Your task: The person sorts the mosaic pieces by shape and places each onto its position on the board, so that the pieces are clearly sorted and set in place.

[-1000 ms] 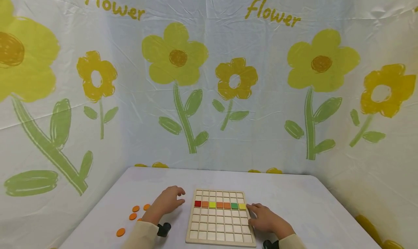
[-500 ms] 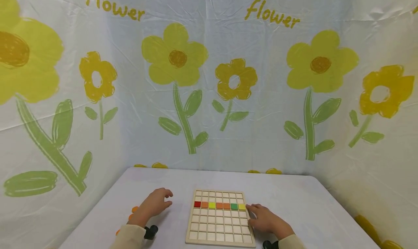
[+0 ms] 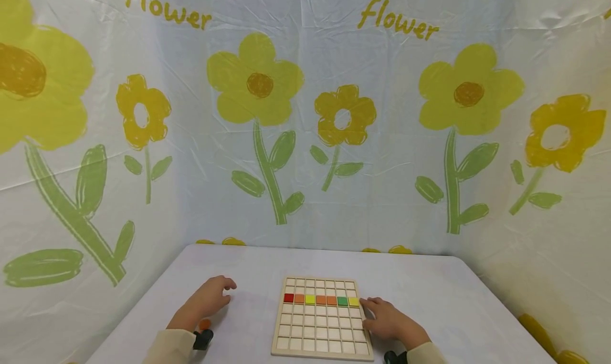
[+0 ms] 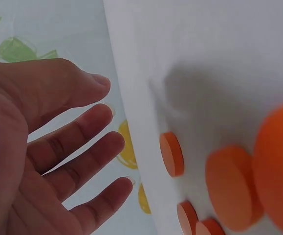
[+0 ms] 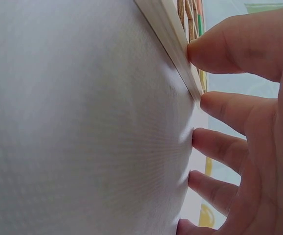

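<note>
A wooden grid board (image 3: 310, 332) lies flat on the table, with one row of coloured square tiles across it: red (image 3: 288, 297), orange, yellow and green (image 3: 342, 301). My right hand (image 3: 389, 320) rests at the board's right side. In the right wrist view, its thumb (image 5: 214, 53) and index fingertip touch the board's edge, while the other fingertips reach the tabletop. My left hand (image 3: 206, 302) hovers left of the board, holding nothing, its fingers spread and slightly bent. Orange round discs (image 4: 171, 154) lie under and beside it, mostly hidden by the forearm in the head view.
The white table (image 3: 410, 279) has a far edge close to a flower-printed cloth wall (image 3: 396, 183). More cloth hangs on the left and right. A black wrist strap device (image 3: 203, 339) sits below my left hand.
My left hand has moved left, away from the board, and its forearm now covers most of the orange discs. The right hand and the board have stayed in place.
</note>
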Motion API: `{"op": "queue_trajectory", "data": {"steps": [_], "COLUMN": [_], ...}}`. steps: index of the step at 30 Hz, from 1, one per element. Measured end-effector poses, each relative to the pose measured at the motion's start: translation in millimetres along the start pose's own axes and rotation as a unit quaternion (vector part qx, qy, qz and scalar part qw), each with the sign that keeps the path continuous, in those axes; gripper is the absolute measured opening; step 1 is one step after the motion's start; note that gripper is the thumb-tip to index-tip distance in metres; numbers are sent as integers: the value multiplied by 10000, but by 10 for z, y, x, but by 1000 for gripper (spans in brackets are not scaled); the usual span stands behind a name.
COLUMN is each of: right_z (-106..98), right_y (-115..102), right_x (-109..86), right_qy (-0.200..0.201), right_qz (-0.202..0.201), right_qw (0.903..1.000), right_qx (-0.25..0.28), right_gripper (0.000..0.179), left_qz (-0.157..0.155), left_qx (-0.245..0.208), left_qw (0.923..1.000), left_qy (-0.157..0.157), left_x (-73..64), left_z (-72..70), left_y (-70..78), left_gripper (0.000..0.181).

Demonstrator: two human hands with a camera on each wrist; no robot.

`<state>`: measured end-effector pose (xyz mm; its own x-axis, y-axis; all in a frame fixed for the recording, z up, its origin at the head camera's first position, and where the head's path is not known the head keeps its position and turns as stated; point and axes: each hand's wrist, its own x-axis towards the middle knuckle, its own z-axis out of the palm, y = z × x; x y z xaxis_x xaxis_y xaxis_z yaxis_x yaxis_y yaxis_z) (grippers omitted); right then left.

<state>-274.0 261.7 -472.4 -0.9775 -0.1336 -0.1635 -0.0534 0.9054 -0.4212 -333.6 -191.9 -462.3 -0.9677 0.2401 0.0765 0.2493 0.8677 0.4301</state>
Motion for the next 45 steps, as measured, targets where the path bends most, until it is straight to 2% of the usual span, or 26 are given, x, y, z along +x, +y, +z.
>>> {"op": "queue_trajectory", "data": {"steps": [5,9,17,24,34,45], "right_z": [0,4,-7,-15,-17,-21], "right_y": [6,7,20,13,10,6], "right_x": [2,7,14,-5,-7,-28], "right_qy": [16,16,-1,24,-9,71], "right_qz": [-17,-7,-56,-105,-93,-123], "right_qw": [10000,10000,10000,9999,9999,9999], "right_qx": [-7,-26,-71,-68,-55,-81], "right_gripper": [57,57,57,58,57,58], "left_qz": [-77,-267,-584,-514,-841,-748], "left_qx": [29,-24,-56,142,9,-101], "left_qw": [10000,9995,9972,9974,9944,9952], "left_qy": [-9,-188,-461,-487,-641,-616], "left_x": [-25,-54,-87,-97,-83,-76], "left_z": [-17,-49,-93,-84,-63,-77], "left_y": [-86,-115,-203,-268,-259,-272], "left_gripper": [28,32,29,27,20,17]}}
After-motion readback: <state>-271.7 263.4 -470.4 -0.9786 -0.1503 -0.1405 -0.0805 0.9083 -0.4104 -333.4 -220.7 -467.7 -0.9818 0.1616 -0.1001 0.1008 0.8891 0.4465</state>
